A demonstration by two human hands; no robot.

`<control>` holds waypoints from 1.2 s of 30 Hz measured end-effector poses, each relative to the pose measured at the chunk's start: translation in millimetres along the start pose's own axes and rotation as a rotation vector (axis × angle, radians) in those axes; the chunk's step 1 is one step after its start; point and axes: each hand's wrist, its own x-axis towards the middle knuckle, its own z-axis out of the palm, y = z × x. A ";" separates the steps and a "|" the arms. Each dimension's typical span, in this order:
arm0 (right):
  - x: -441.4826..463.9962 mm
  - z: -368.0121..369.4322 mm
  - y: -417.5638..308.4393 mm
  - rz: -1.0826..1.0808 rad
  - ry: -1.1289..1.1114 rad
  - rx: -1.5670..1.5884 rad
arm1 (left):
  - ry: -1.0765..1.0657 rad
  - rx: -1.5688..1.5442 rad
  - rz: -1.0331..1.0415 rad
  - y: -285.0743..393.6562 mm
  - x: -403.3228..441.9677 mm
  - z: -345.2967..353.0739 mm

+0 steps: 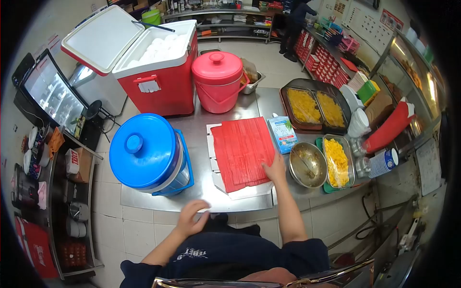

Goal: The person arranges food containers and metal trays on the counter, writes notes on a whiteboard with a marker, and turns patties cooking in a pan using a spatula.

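My right hand (pixel 275 170) rests at the right edge of a stack of flat red plastic strips or bags (pixel 242 152), fingers spread and thumb on top. The stack lies on white card (pixel 246 193) on the steel table. My left hand (pixel 193 218) is in front of the table's near edge, slightly blurred, its fingers curved and apart from the thumb. I make out nothing held in it. Right of the stack lie a blue and white packet (pixel 283 133) and a steel bowl (pixel 298 178) with sauce remains and a utensil.
A blue-lidded jug (pixel 139 144), a red bucket (pixel 217 81) and an open red cooler (pixel 156 93) stand on the left and back. Right are a tray of yellow food (pixel 337 162), a black double pan (pixel 288 126) and stacked cups (pixel 384 162). Another person (pixel 297 29) stands far back.
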 end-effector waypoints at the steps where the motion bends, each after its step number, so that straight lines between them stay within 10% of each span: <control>1: 9.9 4.6 -9.7 0.167 0.049 -0.217 | -0.004 -0.019 -0.132 -20.9 1.0 16.2; 10: 23.0 24.9 46.8 0.134 -0.156 0.307 | 0.291 -0.135 -0.867 -171.6 38.8 114.9; 18: -11.3 17.2 52.8 -0.104 -0.156 -0.003 | 0.257 0.004 -0.811 -138.9 18.2 158.1; 29: -16.5 -4.5 39.0 0.166 -0.314 -0.134 | 0.384 -0.013 -0.780 -128.4 28.1 174.0; 36: 3.2 -6.9 58.1 0.183 -0.342 0.748 | 0.511 -0.261 -0.918 -158.8 14.8 192.5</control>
